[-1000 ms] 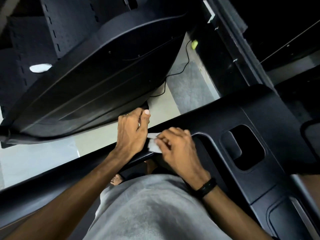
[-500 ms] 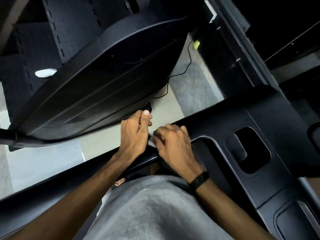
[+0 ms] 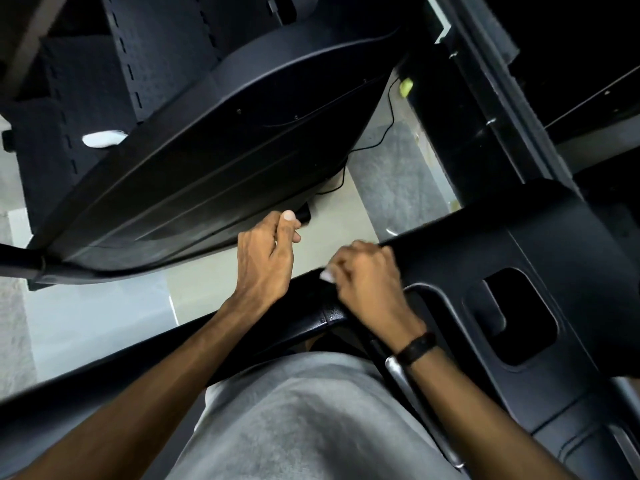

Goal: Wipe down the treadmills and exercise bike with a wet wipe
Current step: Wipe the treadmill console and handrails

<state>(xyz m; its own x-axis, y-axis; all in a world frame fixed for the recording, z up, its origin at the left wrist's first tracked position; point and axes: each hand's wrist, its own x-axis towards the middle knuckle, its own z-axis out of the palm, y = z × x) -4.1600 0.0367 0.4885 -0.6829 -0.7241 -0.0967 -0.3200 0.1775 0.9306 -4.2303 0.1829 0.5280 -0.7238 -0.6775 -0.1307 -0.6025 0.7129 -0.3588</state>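
I look down at a black treadmill console (image 3: 519, 244) with a recessed holder (image 3: 516, 317). My right hand (image 3: 367, 282) grips a bunched white wet wipe (image 3: 327, 274) and presses it on the console's left edge, where the black handrail (image 3: 322, 306) joins it. Only a small corner of the wipe shows past my fingers. My left hand (image 3: 266, 258) hovers just left of it, beyond the rail, fingers loosely curled and holding nothing. A black band sits on my right wrist.
The curved black shroud of another machine (image 3: 207, 150) fills the upper left, with a white patch (image 3: 102, 138) beside it. A black cable (image 3: 377, 140) runs over the pale floor (image 3: 398, 174). My grey shirt (image 3: 311, 420) hides what is below.
My left hand has let go of the wipe and the two hands have come apart. My right hand has closed over the wipe and shifted a little right along the console edge.
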